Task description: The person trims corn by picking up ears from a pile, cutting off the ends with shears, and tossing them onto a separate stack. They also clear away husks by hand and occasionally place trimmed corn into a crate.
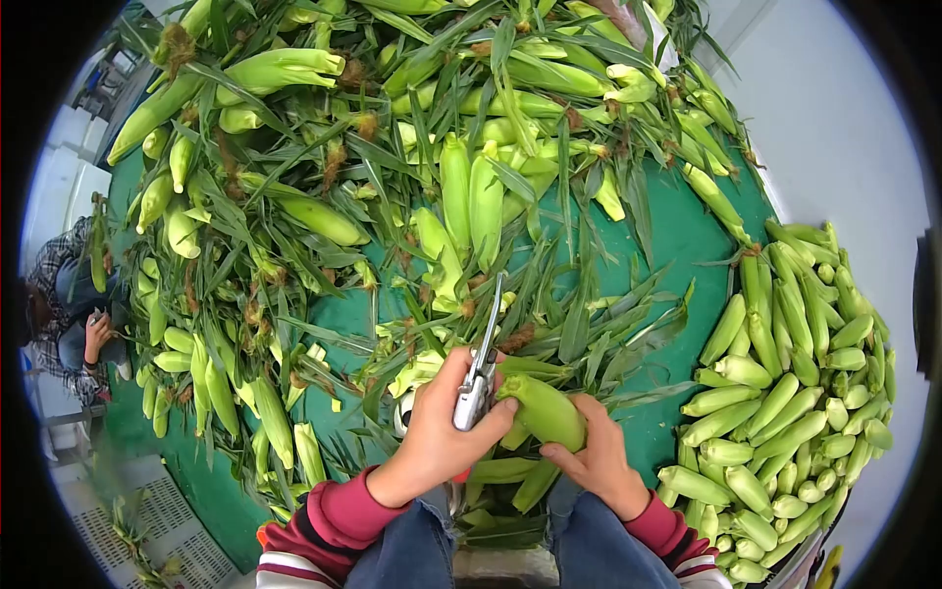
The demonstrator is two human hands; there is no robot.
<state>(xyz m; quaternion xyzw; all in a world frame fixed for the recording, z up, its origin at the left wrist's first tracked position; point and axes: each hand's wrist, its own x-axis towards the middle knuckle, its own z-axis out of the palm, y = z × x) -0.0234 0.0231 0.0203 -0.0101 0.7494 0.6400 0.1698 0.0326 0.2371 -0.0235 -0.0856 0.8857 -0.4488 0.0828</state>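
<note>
My left hand (pixel 442 422) is closed around silver pruning shears (pixel 475 388), whose blades point up and away from me. Its thumb touches the stem end of a green corn ear (pixel 548 412). On the right side of that ear, my right hand (pixel 599 456) grips the husk with thumb and fingers. The ear lies tilted between both hands, above my lap. Cut leaves and husks (pixel 579 324) are scattered just beyond it on the green surface (pixel 648 378).
A large heap of leafy corn (pixel 334 187) spreads across the back and left. Trimmed ears (pixel 785 393) are piled at the right beside a pale wall (pixel 834 118). A co-worker (pixel 74 304) sits at the far left. White perforated crates (pixel 167 510) stand at lower left.
</note>
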